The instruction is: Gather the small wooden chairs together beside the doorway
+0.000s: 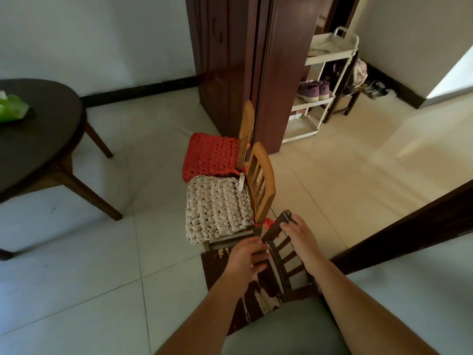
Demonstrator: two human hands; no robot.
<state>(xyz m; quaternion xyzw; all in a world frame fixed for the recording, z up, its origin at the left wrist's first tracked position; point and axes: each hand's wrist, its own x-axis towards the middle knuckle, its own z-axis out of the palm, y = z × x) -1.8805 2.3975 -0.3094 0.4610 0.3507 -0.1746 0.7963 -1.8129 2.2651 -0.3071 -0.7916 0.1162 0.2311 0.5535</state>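
Nearest the camera, both hands grip the top rail of a small dark-brown wooden chair with a chipped, paint-worn seat point(258, 295). The left hand point(244, 260) has its fingers point(258, 254) curled shut over the near end of the rail; the right hand point(299, 234) has its fingers wrapped down over the far end. Holding the rail at both ends probably gives control for sliding or steering the chair without twisting it.

The dark chair stands on the pale tiled floor point(102, 278), its seat edge just beside the next one: a small light-wood chair with a beige knitted cushion point(217, 206). Beyond that, touching it, is a small light-wood chair with a red knitted cushion point(212, 156). Their backs run in one line leading to the dark wooden door frame point(271, 98), likely so they sit out of the passage.

Judging by this, the third chair is almost in line and needs only a final nudge.

Off to the left stands a round dark bench with angled wooden legs point(38, 129); a white shoe rack point(322, 80) lies beyond the doorway.
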